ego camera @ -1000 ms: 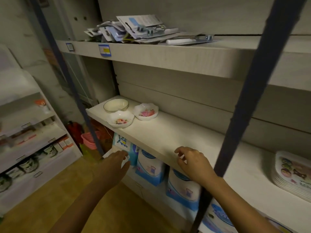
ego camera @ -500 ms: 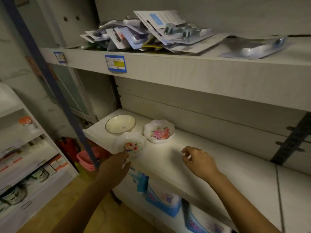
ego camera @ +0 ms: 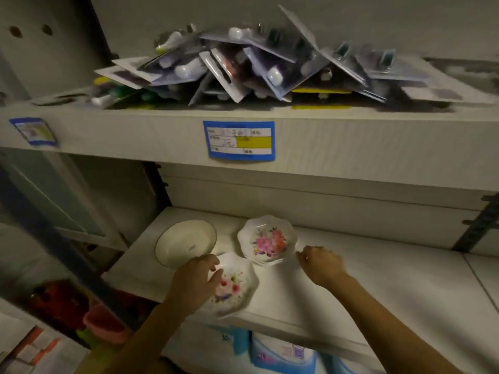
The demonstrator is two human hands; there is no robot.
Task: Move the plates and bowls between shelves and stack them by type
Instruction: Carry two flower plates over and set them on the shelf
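Left hand (ego camera: 195,282) clamped on rim of scalloped floral dish (ego camera: 232,287) at shelf (ego camera: 378,298) edge, right hand (ego camera: 321,265) loosely curled, empty, just beside second floral dish (ego camera: 267,240).

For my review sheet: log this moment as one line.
left hand grips near floral dish | right hand beside far floral dish | plain plate untouched
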